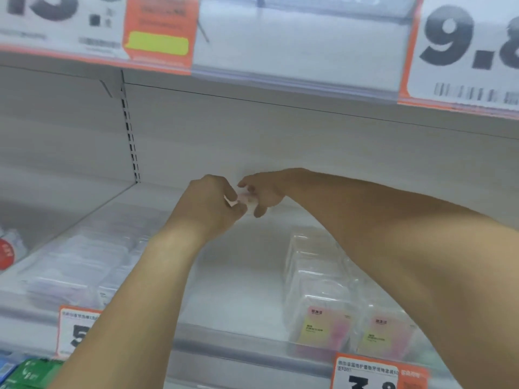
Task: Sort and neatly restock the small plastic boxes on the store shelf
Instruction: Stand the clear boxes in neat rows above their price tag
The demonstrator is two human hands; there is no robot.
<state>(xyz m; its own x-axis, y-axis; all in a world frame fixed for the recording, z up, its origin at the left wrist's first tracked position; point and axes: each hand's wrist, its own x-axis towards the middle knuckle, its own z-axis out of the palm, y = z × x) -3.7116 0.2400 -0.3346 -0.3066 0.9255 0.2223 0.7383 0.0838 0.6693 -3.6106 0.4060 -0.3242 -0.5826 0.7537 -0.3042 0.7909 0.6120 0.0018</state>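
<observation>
Both my hands reach deep into the white shelf (230,299). My left hand (209,202) and my right hand (265,190) meet near the back wall and pinch one small clear plastic box (246,200) between them; most of it is hidden by my fingers. Rows of clear boxes with pink and yellow labels (323,318) stand at the right front of the shelf, under my right forearm. Another group of clear boxes (81,265) lies blurred on the left part of the shelf.
An upper shelf edge carries large price tags (463,49) overhead. Orange-framed price tags (370,374) hang on the front rail. A slotted upright (129,130) divides the back wall. Green packs (31,372) show at the lower left, a red-labelled item (7,254) at the far left.
</observation>
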